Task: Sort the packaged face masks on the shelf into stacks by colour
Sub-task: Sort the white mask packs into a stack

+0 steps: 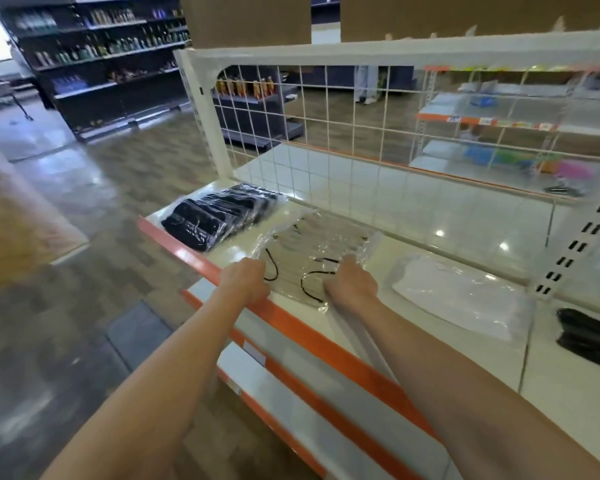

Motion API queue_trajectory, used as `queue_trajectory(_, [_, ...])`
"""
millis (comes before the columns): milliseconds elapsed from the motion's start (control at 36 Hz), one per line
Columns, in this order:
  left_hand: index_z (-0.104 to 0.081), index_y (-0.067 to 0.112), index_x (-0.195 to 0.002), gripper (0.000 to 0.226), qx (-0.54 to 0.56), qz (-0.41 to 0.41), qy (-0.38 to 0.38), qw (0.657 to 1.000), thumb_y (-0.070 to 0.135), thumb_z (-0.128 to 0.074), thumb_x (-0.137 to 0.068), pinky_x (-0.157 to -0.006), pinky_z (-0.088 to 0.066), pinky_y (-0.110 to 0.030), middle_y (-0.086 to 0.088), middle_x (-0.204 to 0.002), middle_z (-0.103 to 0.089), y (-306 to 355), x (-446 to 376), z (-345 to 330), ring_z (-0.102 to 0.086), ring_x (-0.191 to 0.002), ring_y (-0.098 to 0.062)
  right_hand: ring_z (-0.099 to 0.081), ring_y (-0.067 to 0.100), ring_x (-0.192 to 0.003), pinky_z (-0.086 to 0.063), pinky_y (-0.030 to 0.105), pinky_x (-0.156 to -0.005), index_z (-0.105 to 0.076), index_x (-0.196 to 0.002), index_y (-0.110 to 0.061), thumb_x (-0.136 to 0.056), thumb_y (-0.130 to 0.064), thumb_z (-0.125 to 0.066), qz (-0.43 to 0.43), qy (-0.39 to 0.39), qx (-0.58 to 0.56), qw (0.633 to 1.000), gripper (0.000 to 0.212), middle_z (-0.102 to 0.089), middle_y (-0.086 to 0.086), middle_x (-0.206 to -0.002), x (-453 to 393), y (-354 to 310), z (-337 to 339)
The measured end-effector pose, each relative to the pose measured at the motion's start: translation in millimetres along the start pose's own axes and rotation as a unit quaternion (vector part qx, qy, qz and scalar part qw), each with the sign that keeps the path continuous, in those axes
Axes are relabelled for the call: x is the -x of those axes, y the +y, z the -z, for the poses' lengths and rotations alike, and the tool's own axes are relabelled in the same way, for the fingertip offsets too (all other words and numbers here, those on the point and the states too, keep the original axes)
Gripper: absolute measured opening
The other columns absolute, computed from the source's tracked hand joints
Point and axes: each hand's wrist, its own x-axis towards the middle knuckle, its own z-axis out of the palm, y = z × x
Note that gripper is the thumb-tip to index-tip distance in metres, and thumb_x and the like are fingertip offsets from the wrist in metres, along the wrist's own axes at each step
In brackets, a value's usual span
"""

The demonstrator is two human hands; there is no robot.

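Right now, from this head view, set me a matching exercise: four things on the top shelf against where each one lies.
Things:
1. black mask stack
2. pale mask pack with black ear loops
3. white mask pack
4. dark item

Places:
A. under both hands
B. far right edge of the picture
C. left end of the shelf
D. just right of the right hand

Pairs: 1-C, 2-A, 3-D, 4-B
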Motion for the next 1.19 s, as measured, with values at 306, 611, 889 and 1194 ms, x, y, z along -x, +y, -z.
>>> queue_trajectory(306, [-0.061,0.009,-0.098,0.018,-0.01,-0.093,0.031,0.995,0.016,-0.049,-0.087,-0.071,-0.045,-0.031,-0.006,-0.097,-0.061,91,15,9,-0.058,-0.088,-0.023,-0.054,0.031,-0.11,-0.037,0.033,-0.078,-0.037,-0.132,-0.007,-0.094,-0.017,-0.042,0.122,-0.008,0.247,0.961,0.04,-0.052,0.013,-0.125,35,65,70])
queue_trajectory(611, [-0.05,0.012,-0.127,0.037,-0.006,-0.222,0.061,0.973,0.026,-0.048,-0.093,-0.097,-0.041,-0.036,-0.011,-0.13,-0.053,232,49,15,-0.05,-0.12,-0.028,-0.051,0.029,-0.114,-0.042,0.036,-0.087,-0.041,-0.129,-0.008,-0.095,-0.024,-0.045,0.041,0.03,0.224,0.973,0.038,-0.049,0.012,-0.127,101,190,158])
queue_trajectory(889, [-0.058,0.012,-0.115,0.028,0.041,-0.342,0.052,0.937,0.023,-0.049,-0.091,-0.082,-0.045,-0.032,-0.01,-0.117,-0.059,390,115,8,-0.057,-0.106,-0.027,-0.053,0.03,-0.112,-0.045,0.038,-0.09,-0.044,-0.125,-0.01,-0.093,-0.02,-0.046,-0.097,0.089,0.186,0.974,0.034,-0.05,0.012,-0.127,184,321,238])
queue_trajectory(1194, [-0.062,0.008,-0.104,0.023,0.072,-0.451,0.049,0.888,0.019,-0.05,-0.087,-0.08,-0.049,-0.035,-0.009,-0.106,-0.063,529,192,1,-0.06,-0.1,-0.029,-0.049,0.03,-0.117,-0.043,0.037,-0.093,-0.045,-0.129,-0.008,-0.092,-0.02,-0.048,-0.224,0.155,0.165,0.948,0.038,-0.048,0.012,-0.13,275,458,305])
